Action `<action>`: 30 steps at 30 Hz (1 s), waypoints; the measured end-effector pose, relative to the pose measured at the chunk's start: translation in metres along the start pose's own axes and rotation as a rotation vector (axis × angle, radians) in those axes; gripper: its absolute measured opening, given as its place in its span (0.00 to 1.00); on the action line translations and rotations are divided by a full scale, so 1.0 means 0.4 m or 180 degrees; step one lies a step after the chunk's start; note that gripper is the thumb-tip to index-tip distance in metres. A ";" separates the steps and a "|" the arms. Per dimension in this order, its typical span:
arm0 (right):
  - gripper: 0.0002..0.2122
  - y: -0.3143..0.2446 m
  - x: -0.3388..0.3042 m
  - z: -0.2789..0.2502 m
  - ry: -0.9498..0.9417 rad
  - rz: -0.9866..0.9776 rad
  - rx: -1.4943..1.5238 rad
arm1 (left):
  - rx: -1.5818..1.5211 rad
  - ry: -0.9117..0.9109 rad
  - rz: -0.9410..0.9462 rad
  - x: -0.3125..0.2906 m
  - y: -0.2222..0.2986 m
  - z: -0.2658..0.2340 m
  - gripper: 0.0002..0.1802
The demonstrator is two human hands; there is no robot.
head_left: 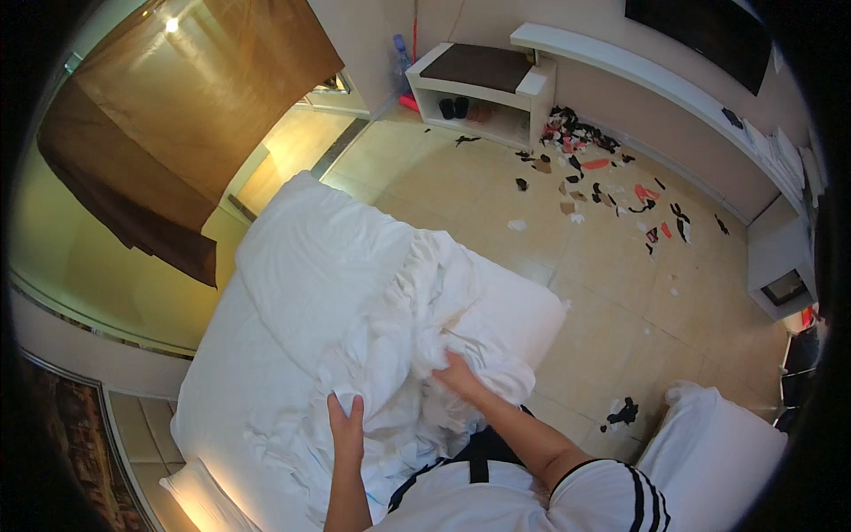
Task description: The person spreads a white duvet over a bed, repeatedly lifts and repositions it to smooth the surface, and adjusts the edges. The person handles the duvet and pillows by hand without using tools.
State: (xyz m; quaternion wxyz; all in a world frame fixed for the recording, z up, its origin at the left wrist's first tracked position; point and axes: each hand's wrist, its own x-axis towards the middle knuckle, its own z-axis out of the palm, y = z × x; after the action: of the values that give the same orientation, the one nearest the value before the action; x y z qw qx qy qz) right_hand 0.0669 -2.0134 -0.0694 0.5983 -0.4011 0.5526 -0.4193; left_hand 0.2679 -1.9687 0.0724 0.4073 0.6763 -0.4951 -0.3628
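A rumpled white duvet (368, 346) lies in folds across the middle and near side of the bed. My left hand (347, 426) is at its near left part, with white cloth between the thumb and fingers. Farther to the right, my right hand (458, 376) is closed on a bunched fold, its fingertips partly hidden in the cloth. Under the folds, the white-covered mattress (523, 319) shows at the right corner.
A white pillow (208, 496) is at the lower left. Scraps of dark, red and white material (603, 186) litter the tiled floor by a low shoe bench (479, 71). A brown curtain (195, 97) hangs at left; another white-covered piece (709, 452) stands at lower right.
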 end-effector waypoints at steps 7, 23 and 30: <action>0.15 -0.188 -0.314 0.193 -0.2821 -0.1480 -0.1649 | 0.1242 -0.1327 -0.0692 0.035 -0.057 -0.051 0.26; 0.17 0.074 -0.148 0.081 -0.1402 0.0088 -0.0299 | -0.3017 -0.0737 -0.0589 -0.041 0.116 -0.085 0.26; 0.08 -0.086 -0.060 -0.036 -0.2040 0.0432 -0.1056 | -0.3017 -0.0533 -0.0483 -0.056 0.112 -0.105 0.27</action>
State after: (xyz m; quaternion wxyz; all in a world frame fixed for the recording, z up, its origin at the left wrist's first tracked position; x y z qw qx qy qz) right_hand 0.0497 -2.0022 -0.0302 0.6943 -0.5661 0.4229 -0.1363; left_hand 0.2832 -1.9468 0.1320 0.6016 0.4190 -0.2558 -0.6302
